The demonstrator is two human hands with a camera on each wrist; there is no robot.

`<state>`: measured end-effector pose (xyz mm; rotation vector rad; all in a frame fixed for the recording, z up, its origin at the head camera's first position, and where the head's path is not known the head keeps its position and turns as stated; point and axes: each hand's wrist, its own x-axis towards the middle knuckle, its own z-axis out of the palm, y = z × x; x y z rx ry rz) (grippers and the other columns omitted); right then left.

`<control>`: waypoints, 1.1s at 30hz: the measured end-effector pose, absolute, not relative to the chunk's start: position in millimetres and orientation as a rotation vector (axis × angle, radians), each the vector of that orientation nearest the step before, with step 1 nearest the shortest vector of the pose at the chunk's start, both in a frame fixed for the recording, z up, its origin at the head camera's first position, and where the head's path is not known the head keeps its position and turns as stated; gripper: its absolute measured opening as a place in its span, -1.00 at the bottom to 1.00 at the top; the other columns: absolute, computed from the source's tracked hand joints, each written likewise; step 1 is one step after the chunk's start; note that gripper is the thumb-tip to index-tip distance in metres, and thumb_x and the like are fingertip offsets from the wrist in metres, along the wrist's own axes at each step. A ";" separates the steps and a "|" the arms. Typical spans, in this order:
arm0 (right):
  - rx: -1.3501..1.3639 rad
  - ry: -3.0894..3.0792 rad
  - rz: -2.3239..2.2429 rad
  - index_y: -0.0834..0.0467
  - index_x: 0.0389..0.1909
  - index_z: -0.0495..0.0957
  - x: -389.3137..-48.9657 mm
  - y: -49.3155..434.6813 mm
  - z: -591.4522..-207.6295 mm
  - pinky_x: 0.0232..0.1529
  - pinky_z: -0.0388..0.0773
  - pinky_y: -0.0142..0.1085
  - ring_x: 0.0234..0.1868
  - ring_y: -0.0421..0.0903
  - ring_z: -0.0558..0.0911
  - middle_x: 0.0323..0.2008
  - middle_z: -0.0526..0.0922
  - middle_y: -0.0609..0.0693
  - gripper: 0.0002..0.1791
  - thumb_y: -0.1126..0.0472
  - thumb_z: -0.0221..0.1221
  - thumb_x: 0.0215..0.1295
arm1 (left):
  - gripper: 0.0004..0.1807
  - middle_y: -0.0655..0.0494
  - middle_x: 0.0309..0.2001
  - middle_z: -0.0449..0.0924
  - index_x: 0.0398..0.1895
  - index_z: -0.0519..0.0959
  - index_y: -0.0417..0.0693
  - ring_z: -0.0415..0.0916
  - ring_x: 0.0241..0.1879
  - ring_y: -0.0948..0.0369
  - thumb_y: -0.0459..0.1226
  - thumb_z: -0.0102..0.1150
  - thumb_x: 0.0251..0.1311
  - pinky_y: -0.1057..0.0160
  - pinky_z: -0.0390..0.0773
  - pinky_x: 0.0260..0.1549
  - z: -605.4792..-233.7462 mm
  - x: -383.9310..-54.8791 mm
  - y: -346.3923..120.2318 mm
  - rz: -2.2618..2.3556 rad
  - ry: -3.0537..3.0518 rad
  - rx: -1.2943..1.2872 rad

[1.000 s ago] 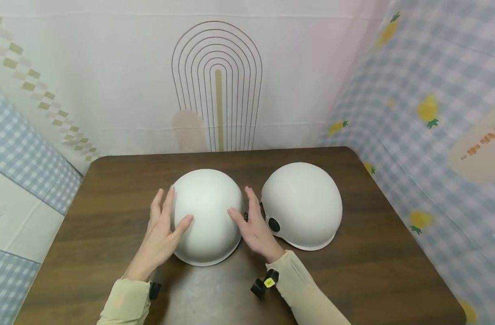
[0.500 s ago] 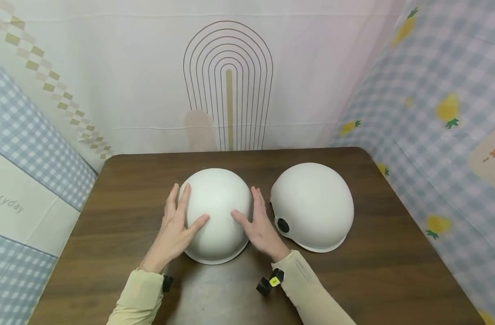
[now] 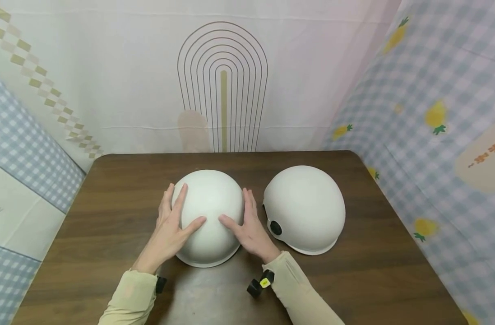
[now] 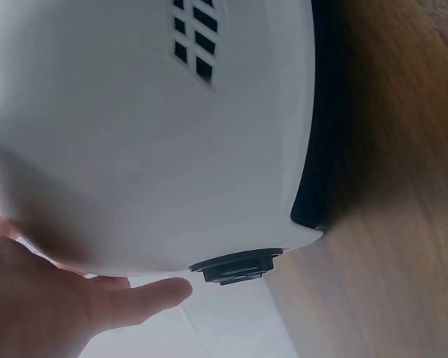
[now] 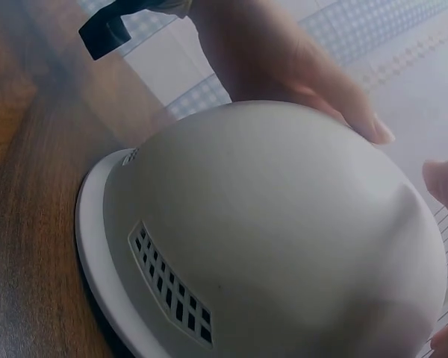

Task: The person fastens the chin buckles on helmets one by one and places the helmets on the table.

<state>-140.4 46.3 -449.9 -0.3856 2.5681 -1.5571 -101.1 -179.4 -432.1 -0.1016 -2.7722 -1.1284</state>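
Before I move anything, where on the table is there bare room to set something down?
The table is bare left of the left hand, right of the right helmet, and between the sleeves, in front of the left helmet. It's crowded between the helmets, where the right hand sits.

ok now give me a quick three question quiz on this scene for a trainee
1. Fill in: the right helmet has a round side disc coloured ____.
2. Which sits between the left hand and the right hand? A) the left helmet B) the right helmet C) both
3. True or false: one helmet is stacked on the other.

Key: 1. black; 2. A; 3. false, they sit side by side.
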 end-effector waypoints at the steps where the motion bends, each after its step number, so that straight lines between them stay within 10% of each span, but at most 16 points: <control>1: -0.385 2.565 -1.554 -0.09 0.56 -0.29 -140.7 46.1 -450.2 0.35 -0.02 0.19 0.51 0.04 -0.16 0.54 -0.31 -0.01 0.13 -0.39 0.16 0.17 | 0.03 0.04 0.54 -0.48 0.56 -0.20 0.36 -0.48 0.49 -0.11 0.21 0.19 0.17 -0.47 -0.05 0.17 -432.3 -101.4 -179.7 -1.133 -2.772 -0.101; 33: -0.352 2.526 -1.574 -0.15 0.55 -0.26 -142.7 41.7 -452.7 0.29 0.10 0.22 0.47 0.08 0.00 0.53 -0.18 0.02 0.15 -0.35 0.24 0.12 | 0.09 0.02 0.53 -0.52 0.55 -0.26 0.43 -0.24 0.45 -0.19 0.26 0.22 0.10 -0.42 0.26 0.05 -433.9 -101.6 -179.7 -1.290 -2.770 0.011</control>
